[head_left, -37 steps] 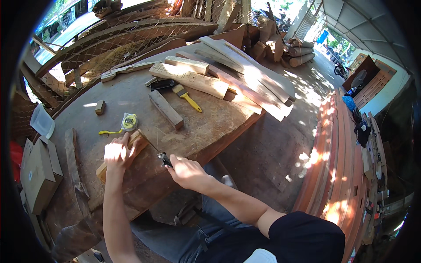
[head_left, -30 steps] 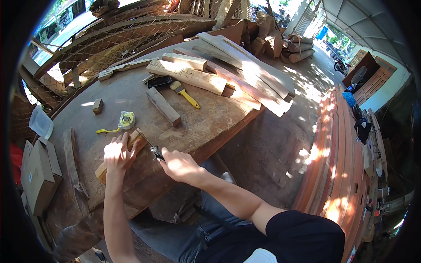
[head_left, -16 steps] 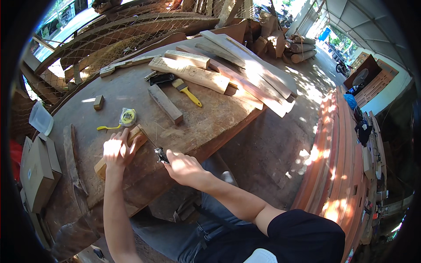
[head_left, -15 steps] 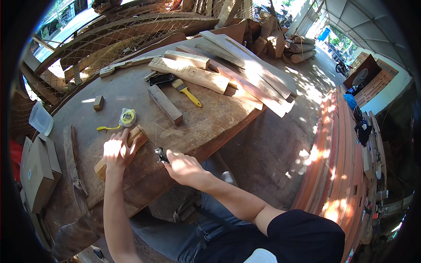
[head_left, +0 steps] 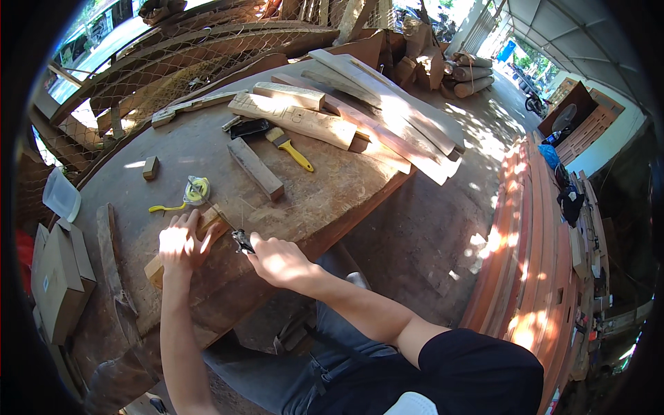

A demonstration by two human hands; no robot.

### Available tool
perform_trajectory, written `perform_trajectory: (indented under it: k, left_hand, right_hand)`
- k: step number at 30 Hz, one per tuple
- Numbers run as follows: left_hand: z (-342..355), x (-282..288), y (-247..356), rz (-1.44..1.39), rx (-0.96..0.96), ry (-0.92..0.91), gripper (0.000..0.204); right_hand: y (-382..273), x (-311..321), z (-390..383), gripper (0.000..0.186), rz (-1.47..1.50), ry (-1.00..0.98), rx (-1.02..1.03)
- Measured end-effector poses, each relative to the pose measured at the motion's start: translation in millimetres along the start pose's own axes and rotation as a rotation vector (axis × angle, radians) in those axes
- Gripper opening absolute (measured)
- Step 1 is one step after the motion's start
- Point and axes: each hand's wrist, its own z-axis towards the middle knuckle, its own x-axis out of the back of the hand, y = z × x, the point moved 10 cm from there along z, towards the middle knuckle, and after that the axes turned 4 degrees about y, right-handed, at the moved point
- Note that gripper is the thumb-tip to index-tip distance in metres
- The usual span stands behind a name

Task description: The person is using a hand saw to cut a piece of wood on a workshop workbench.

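A short wooden block (head_left: 155, 268) lies slantwise near the edge of the worktable (head_left: 277, 223). My left hand (head_left: 181, 242) presses on this block, its fingers over the far side and the thumb apart along the near side. In my right hand (head_left: 280, 261) is a small handsaw (head_left: 242, 241) with a black handle, the fingers closed round it. The saw's thin blade runs up and left to the block's far end; its teeth are too small to make out. Just beyond my left hand sits a yellow tape measure (head_left: 196, 190) with a yellow strap.
On the table lie a grey wooden bar (head_left: 256, 169), a yellow-handled brush (head_left: 290, 149), a small wood cube (head_left: 151, 167) and a stack of planks (head_left: 387, 104). Cardboard boxes (head_left: 62, 283) and a clear plastic tub (head_left: 62, 196) stand left. Long reddish boards (head_left: 519, 263) lie right.
My right hand and the saw have moved slightly up and left, the blade running further across the block. My left hand keeps its hold. The whole view has shifted a little.
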Motion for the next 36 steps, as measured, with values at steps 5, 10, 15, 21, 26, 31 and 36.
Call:
perform_trajectory:
  k: [5, 10, 15, 21, 26, 31, 36]
  left_hand:
    - [-0.6, 0.4, 2.3, 0.049, 0.018, -0.012, 0.055]
    - [0.5, -1.4, -0.9, 0.024, 0.021, -0.005, 0.056]
    - [1.7, -4.1, -0.7, 0.023, 0.044, -0.021, 0.056]
    - [-2.2, -1.1, -2.7, 0.029, 0.052, -0.018, 0.059]
    - [-4.1, -3.3, -1.4, 0.046, 0.035, 0.004, 0.060]
    - [-1.9, -3.6, -0.1, 0.038, 0.037, -0.009, 0.060]
    - [-3.6, -7.7, -2.5, 0.059, 0.039, -0.016, 0.060]
  right_hand:
    - [4.0, 0.6, -3.2, 0.032, 0.026, 0.006, -0.002]
    - [-1.7, -3.0, 3.0, 0.031, 0.005, 0.026, 0.019]
    - [1.8, -3.6, 1.3, 0.031, 0.037, 0.028, 0.003]
    - [-0.9, -2.0, -0.5, 0.032, 0.028, 0.063, 0.043]
    - [3.4, -3.2, -2.3, 0.033, 0.058, 0.023, 0.017]
    - [1.4, -1.8, -1.5, 0.032, 0.052, 0.080, 0.054]
    - [2.7, -5.4, -1.4, 0.035, 0.045, 0.056, 0.042]
